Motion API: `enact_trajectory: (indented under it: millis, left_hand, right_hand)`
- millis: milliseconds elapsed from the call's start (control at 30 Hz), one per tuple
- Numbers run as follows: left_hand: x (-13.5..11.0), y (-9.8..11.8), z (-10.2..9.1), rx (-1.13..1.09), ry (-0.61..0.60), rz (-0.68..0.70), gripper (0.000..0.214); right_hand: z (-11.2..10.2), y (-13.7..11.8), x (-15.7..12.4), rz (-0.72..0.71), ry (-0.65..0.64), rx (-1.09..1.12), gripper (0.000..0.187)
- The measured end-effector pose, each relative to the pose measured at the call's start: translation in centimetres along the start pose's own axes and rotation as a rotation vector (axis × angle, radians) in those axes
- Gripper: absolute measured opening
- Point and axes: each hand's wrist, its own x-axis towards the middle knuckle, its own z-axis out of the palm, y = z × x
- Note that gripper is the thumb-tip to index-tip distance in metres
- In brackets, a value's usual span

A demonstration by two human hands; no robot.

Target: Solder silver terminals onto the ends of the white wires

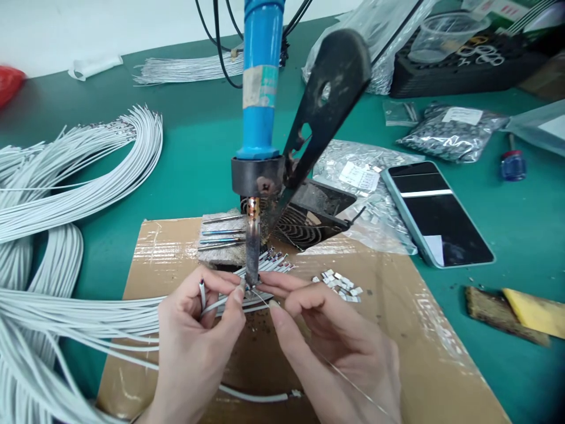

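A blue-handled soldering iron (261, 76) hangs tip down in a black stand arm (326, 94). Under its tip, my left hand (203, 341) pinches the end of a grey cable (215, 305) between thumb and fingertips; another short cable end (202, 292) pokes out between its fingers. My right hand (339, 347) is closed on a thin strand of solder wire (348, 383), which runs from the palm up to the tip. The small joint at the tip is mostly covered by my fingers.
Bundles of grey cables (110, 194) fill the left side. A cardboard sheet (424, 353) lies beneath the work, with small metal connectors (342, 285) on it. To the right are a phone (441, 215), a sponge (536, 312) and bags of parts (454, 132).
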Motion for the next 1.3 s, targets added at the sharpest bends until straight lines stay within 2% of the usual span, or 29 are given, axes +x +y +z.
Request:
enact_trajectory:
  millis: [133, 400, 500, 800, 1000, 1200, 1300]
  left_hand:
    - [0.1, 0.1, 0.2, -0.011, 0.038, -0.007, 0.020]
    - [0.0, 0.5, 0.4, -0.026, 0.089, -0.023, 0.018]
    - [0.0, 0.5, 0.5, -0.041, 0.105, -0.054, 0.017]
    - [-0.1, 0.3, 0.5, -0.050, 0.081, -0.094, 0.017]
    - [-0.4, -0.5, -0.2, -0.006, 0.008, -0.093, 0.015]
    - [-0.8, 0.3, 1.1, -0.052, 0.142, -0.139, 0.016]
    - [-0.8, 0.7, 1.5, -0.065, 0.159, -0.145, 0.015]
  right_hand:
    - [-0.4, 0.4, 0.1, -0.028, -0.045, -0.003, 0.020]
    - [0.0, 0.1, 0.1, -0.030, 0.019, -0.012, 0.020]
    - [-0.1, 0.2, 0.1, -0.027, 0.003, -0.031, 0.020]
    - [-0.3, 0.4, 0.1, -0.035, -0.018, -0.055, 0.020]
    - [-0.3, 0.5, 0.0, -0.030, -0.002, -0.053, 0.020]
    - [0.0, -0.1, 0.0, 0.011, 0.057, -0.028, 0.020]
    - [0.2, -0.4, 0.0, 0.027, 0.084, -0.013, 0.021]
